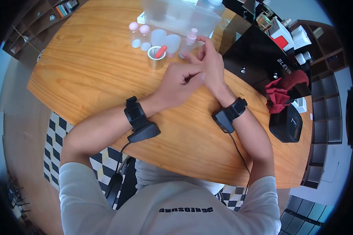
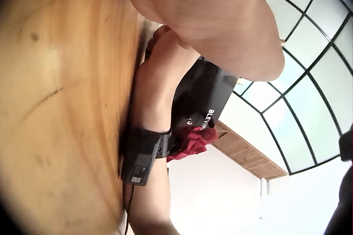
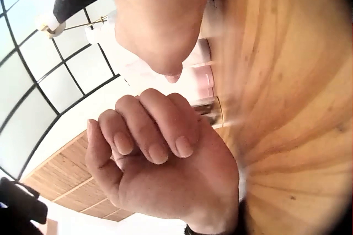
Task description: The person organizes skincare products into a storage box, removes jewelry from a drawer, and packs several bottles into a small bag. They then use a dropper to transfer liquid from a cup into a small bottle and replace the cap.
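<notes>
My left hand (image 1: 180, 84) is held over the table, its fingers loosely curled toward the palm. In the right wrist view the left palm (image 3: 176, 191) faces the camera and nothing shows in it. Its thumb side overlaps my right hand (image 1: 213, 68) in the head view. The right hand's fingers reach toward a clear spray bottle (image 1: 186, 46) with a pink pump top, right at its side. Left of that bottle stands a metal cup (image 1: 156, 64) with a red stick-like thing (image 1: 161, 51) in it. Behind the cup are two frosted, rounded pieces (image 1: 172, 44).
Two small pink-capped bottles (image 1: 144, 39) stand at the back of the wooden table (image 1: 78, 70), before a translucent plastic bin (image 1: 176, 17). To the right are a black case (image 1: 255, 58), a dark red bow (image 1: 280, 94) and a black rounded device (image 1: 285, 123).
</notes>
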Tool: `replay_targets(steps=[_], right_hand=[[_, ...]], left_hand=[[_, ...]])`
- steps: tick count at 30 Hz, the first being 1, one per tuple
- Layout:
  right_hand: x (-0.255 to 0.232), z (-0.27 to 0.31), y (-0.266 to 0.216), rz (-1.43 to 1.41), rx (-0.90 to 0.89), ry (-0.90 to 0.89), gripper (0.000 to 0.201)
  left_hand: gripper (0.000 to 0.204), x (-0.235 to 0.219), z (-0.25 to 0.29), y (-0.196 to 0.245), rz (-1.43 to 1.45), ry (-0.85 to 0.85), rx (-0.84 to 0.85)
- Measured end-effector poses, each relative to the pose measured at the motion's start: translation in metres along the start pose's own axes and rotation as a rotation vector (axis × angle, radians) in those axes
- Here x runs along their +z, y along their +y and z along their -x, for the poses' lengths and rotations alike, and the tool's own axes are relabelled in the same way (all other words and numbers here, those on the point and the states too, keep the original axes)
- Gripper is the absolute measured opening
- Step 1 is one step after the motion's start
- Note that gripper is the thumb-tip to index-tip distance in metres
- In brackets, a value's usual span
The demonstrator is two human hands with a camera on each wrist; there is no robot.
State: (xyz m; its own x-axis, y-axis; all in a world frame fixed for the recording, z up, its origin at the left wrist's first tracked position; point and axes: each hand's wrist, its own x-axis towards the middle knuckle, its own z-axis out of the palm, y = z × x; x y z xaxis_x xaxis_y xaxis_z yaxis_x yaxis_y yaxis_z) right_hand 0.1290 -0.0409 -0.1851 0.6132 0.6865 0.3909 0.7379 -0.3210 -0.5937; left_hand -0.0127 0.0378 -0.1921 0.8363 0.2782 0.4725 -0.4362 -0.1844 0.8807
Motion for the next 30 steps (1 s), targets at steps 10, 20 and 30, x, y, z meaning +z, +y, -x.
replay_targets(steps=[10, 20, 30], right_hand=[[-0.008, 0.021, 0.019, -0.371, 0.008, 0.074, 0.051], [-0.027, 0.037, 0.014, -0.692, -0.143, -0.096, 0.037], [-0.019, 0.025, 0.019, -0.944, 0.006, 0.027, 0.020]], left_hand=[[0.016, 0.008, 0.002, 0.001, 0.075, 0.232, -0.091], [0.069, 0.017, 0.001, -0.006, -0.342, 0.103, -0.059], [0.051, 0.015, -0.005, -0.006, -0.377, 0.078, -0.174]])
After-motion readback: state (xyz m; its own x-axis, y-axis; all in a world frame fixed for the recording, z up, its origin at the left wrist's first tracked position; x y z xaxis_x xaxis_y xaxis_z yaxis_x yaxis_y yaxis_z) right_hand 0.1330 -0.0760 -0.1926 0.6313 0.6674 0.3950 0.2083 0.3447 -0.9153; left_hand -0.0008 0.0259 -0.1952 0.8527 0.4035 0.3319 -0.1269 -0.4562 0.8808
